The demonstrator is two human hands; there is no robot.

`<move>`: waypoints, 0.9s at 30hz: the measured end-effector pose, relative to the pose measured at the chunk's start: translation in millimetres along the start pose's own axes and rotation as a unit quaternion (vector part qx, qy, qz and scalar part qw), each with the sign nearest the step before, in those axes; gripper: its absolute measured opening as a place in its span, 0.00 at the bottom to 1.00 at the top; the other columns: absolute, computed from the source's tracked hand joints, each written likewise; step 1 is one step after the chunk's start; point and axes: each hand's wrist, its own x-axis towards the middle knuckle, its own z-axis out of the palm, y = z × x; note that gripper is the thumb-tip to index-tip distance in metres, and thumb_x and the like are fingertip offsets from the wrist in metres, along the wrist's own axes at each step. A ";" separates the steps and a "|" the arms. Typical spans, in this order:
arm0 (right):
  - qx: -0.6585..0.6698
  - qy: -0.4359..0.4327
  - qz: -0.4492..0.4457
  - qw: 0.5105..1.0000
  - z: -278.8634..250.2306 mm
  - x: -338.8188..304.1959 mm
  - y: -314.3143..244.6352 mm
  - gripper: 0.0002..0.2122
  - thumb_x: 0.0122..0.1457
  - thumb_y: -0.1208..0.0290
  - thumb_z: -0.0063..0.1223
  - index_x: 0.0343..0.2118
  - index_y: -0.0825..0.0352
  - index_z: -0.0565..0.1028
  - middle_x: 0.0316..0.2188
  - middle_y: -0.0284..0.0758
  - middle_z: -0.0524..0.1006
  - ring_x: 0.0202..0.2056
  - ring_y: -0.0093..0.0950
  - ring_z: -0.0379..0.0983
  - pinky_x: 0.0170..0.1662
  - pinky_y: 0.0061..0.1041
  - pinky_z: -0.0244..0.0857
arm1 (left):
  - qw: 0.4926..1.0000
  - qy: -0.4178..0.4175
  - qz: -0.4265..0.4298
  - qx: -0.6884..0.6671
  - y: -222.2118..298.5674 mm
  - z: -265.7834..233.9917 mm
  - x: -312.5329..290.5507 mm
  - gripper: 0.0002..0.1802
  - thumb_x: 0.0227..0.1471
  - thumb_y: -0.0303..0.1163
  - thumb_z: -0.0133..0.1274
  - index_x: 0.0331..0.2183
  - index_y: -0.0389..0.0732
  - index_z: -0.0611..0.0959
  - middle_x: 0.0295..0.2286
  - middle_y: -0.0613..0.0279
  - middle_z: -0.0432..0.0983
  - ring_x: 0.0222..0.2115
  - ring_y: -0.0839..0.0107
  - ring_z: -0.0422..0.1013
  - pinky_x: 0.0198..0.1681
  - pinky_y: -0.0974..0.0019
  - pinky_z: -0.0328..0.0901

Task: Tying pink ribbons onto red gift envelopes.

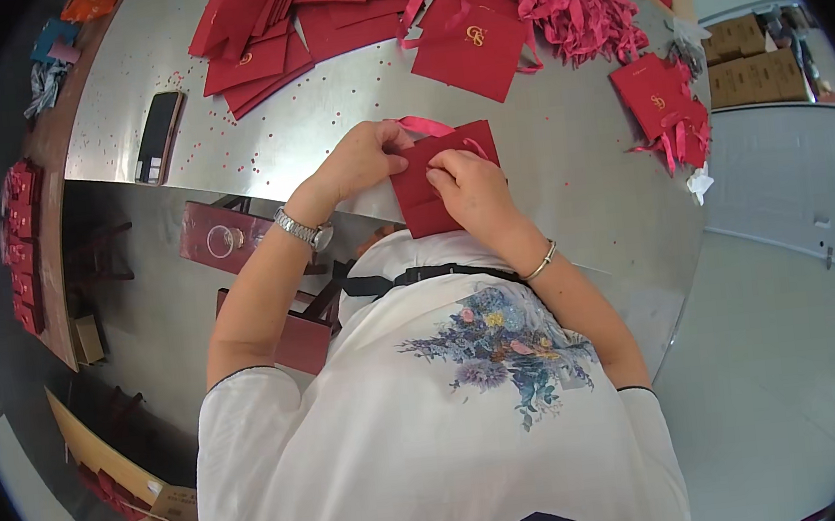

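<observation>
A small dark red paper bag [421, 210] is held upright at the table's near edge, close against my body. My left hand [368, 160] pinches its upper left edge between thumb and fingers. A pink ribbon [425, 125] loops over the bag's top beside those fingers. My right hand [477, 194] lies over the bag's right side, its thumb and fingertips pressed together near the top. A bit of ribbon shows by these fingers; what exactly they pinch is partly hidden.
On the metal table [323, 119] lie stacked red bags [263, 64], a finished-looking bag with ribbon [472, 44], a heap of pink ribbons [579, 4] and more bags at right [658, 97]. A phone [159, 137] rests at left among scattered red paper dots. A stool [214, 235] stands below.
</observation>
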 end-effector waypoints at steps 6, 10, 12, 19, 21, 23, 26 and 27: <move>0.004 -0.002 0.057 0.998 3.7 2.0 -4.2 0.07 0.52 0.72 0.56 0.29 0.70 0.75 0.22 0.42 0.78 0.24 0.36 0.76 0.30 0.32 0.68 | 0.996 -0.029 -0.022 -0.081 -1.1 0.4 -1.9 0.09 0.43 0.18 0.54 0.32 0.34 0.80 0.27 0.65 0.76 0.29 0.78 0.70 0.35 0.73 0.66; 0.091 0.025 0.121 0.988 5.3 4.3 -9.4 0.05 0.51 0.75 0.57 0.29 0.71 0.75 0.21 0.39 0.78 0.23 0.28 0.76 0.26 0.26 0.68 | 0.995 -0.029 -0.015 -0.092 0.7 0.1 -3.4 0.09 0.44 0.19 0.54 0.32 0.34 0.80 0.27 0.66 0.76 0.28 0.79 0.70 0.34 0.73 0.67; 0.099 0.026 0.106 0.989 7.0 2.9 -7.5 0.05 0.51 0.75 0.57 0.29 0.71 0.75 0.20 0.39 0.78 0.22 0.26 0.76 0.26 0.25 0.67 | 0.995 -0.024 -0.023 -0.093 1.5 0.9 -4.3 0.09 0.43 0.19 0.54 0.32 0.34 0.80 0.27 0.66 0.76 0.28 0.79 0.70 0.34 0.73 0.67; 0.090 0.027 0.099 0.991 6.7 3.1 -8.6 0.04 0.48 0.73 0.57 0.23 0.68 0.75 0.20 0.43 0.76 0.23 0.40 0.75 0.29 0.34 0.69 | 1.000 0.014 -0.009 -0.005 13.3 3.5 -11.1 0.09 0.46 0.20 0.54 0.34 0.33 0.80 0.27 0.65 0.76 0.27 0.78 0.71 0.31 0.74 0.68; 0.088 0.024 0.098 0.991 7.3 3.9 -8.9 0.04 0.48 0.73 0.57 0.23 0.68 0.75 0.20 0.43 0.76 0.23 0.40 0.75 0.29 0.35 0.69 | 0.999 0.030 0.007 0.023 11.1 5.9 -12.4 0.10 0.45 0.20 0.54 0.34 0.33 0.80 0.26 0.63 0.76 0.27 0.76 0.71 0.32 0.73 0.68; 0.085 0.023 0.098 0.991 7.1 4.0 -9.4 0.04 0.48 0.73 0.56 0.23 0.67 0.75 0.19 0.43 0.76 0.23 0.40 0.75 0.29 0.35 0.69 | 0.997 0.043 0.023 0.051 11.7 7.6 -13.8 0.10 0.44 0.21 0.54 0.34 0.32 0.80 0.26 0.62 0.77 0.27 0.75 0.72 0.33 0.72 0.68; 0.049 0.023 0.075 0.996 6.5 4.6 -11.8 0.04 0.48 0.72 0.55 0.22 0.67 0.75 0.19 0.43 0.76 0.23 0.41 0.75 0.30 0.37 0.69 | 0.994 0.060 0.032 0.080 15.4 10.3 -18.6 0.11 0.43 0.22 0.54 0.34 0.33 0.81 0.27 0.58 0.78 0.28 0.73 0.73 0.35 0.70 0.68; 0.029 0.029 0.059 0.997 5.9 4.8 -13.2 0.05 0.48 0.72 0.55 0.22 0.67 0.75 0.19 0.43 0.76 0.23 0.41 0.75 0.30 0.37 0.69 | 0.994 0.065 0.034 0.076 15.7 11.6 -19.6 0.11 0.43 0.22 0.54 0.34 0.33 0.81 0.28 0.57 0.78 0.29 0.72 0.73 0.36 0.70 0.68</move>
